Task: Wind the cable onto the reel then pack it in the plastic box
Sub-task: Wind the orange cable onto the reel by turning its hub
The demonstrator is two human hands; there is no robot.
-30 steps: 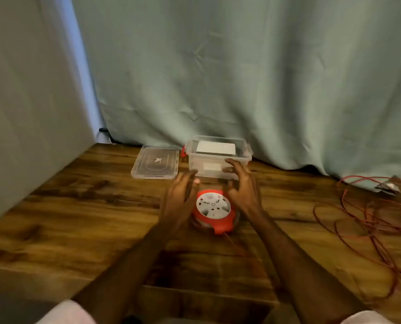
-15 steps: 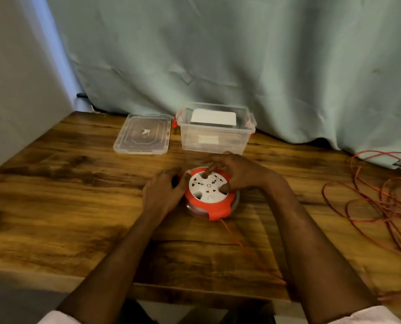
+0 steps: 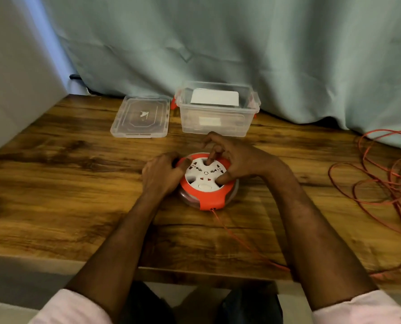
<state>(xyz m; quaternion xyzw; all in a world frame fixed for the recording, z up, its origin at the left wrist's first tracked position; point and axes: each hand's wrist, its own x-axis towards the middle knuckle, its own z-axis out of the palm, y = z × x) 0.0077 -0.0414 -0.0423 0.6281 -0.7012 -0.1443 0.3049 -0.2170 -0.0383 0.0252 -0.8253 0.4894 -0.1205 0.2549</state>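
Wooden table [image 3: 66, 183] (dark-grained) under reel [image 3: 209, 183], curtain [image 3: 218, 43] behind

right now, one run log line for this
stage: winding | left hand: grips reel | right hand: fingers in hub | cable: mostly loose | box: open

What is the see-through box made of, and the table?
The box looks like clear, glossy plastic: you can see the white thing inside through its walls. The table looks like wood with a smooth finish, with brown grain streaks showing, though it could be a wood-look coating.
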